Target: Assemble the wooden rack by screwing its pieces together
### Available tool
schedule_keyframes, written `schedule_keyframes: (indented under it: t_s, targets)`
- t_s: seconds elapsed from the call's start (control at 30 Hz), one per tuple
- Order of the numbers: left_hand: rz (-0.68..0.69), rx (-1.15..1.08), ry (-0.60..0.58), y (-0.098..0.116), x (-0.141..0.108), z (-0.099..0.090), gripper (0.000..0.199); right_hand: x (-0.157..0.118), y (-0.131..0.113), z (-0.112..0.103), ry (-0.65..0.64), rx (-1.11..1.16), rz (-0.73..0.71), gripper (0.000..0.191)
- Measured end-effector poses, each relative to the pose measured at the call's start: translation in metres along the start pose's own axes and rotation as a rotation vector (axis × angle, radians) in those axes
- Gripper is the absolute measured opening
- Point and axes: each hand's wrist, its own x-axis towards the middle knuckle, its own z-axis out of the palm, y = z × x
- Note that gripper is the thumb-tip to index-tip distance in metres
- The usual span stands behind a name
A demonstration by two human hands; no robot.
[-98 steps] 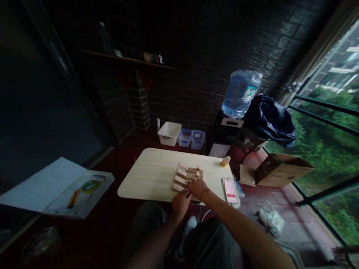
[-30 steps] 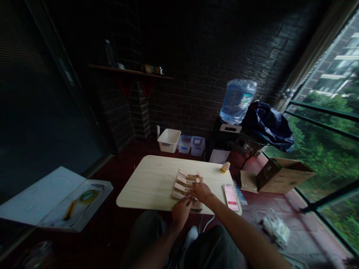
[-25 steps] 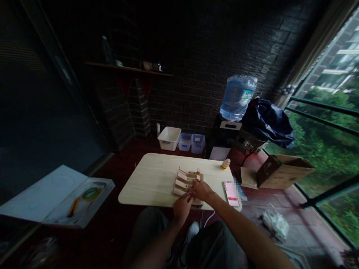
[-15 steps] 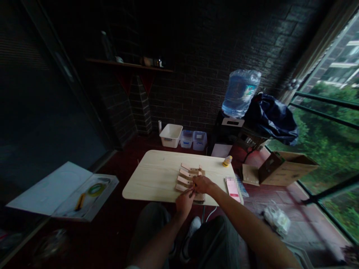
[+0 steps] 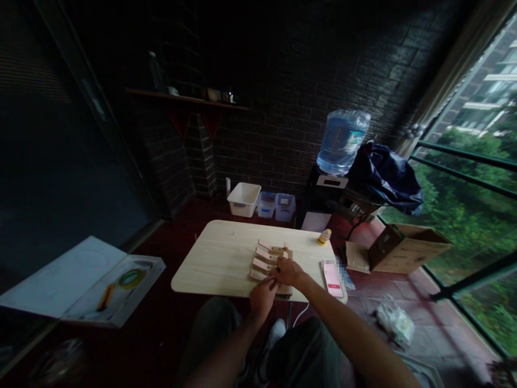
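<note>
Wooden piece point(image 5: 263, 265): lying on the pale surface point(image 5: 214, 261), right of its middle, close to the near edge. Four slats are showing in a row, angling left from a brown base point(image 5: 285, 291). Dark dots are showing where the upper slats are meeting it; you are not getting enough detail to tell screws from holes. The upper slats look seated, in your judgement. The lower joints are partly hiding under your fingers, so what is finished or unfinished there is not showing.

Right hand point(image 5: 289, 271): bending over the base from the right, its grip narrowing around something small and dark, too blurred to name. Left hand point(image 5: 263, 295): meeting it from below, fingertips bunching by the lowest slat; you cannot tell whether its grip is holding anything.

Edges: the base is reaching almost to the near edge, with your knees sitting just below. A white cord point(image 5: 301, 314) is hanging under that side. The phone point(image 5: 333, 280) is lying near the right edge, a clear bag point(image 5: 348, 278) showing just beside it. The small yellow-based bottle point(image 5: 324, 237) is standing near the far right corner, so your right side is offering less room.

Room: the broadest stretch of surface is running left from the slat ends to the rounded left edge, with one tiny upright bit point(image 5: 233, 233) showing near the far edge. Beyond the left edge, at a lower level, the open white box point(image 5: 139, 302) is sitting well apart.
</note>
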Motion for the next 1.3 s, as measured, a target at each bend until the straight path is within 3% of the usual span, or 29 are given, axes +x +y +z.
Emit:
schedule_keyframes:
  t_s: [0.17,0.33,0.63,0.87,1.03,1.17,1.3]
  targets:
    - [0.009,-0.023,0.03,-0.001,-0.001,0.002,0.026,-0.003,0.003,-0.018,-0.117,-0.11,-0.165,0.029]
    - [0.029,-0.023,0.057,-0.005,0.0,0.007,0.025,-0.005,-0.004,-0.022,-0.098,-0.157,-0.2,0.018]
    - [0.021,-0.03,0.055,-0.008,0.001,0.01,0.026,-0.006,-0.003,-0.034,-0.203,-0.192,-0.325,0.029]
    - [0.028,0.012,0.034,-0.005,0.0,0.007,0.027,-0.01,-0.014,-0.031,-0.187,-0.306,-0.299,0.029]
    - [0.035,0.0,0.056,-0.006,-0.001,0.008,0.028,-0.021,-0.015,-0.035,-0.134,-0.26,-0.17,0.034]
    - [0.036,-0.016,0.074,-0.008,-0.001,0.01,0.027,-0.027,-0.016,-0.037,-0.079,-0.25,-0.144,0.04]
    - [0.059,-0.02,0.09,-0.01,0.001,0.013,0.026,-0.027,-0.017,-0.037,-0.094,-0.268,-0.15,0.034]
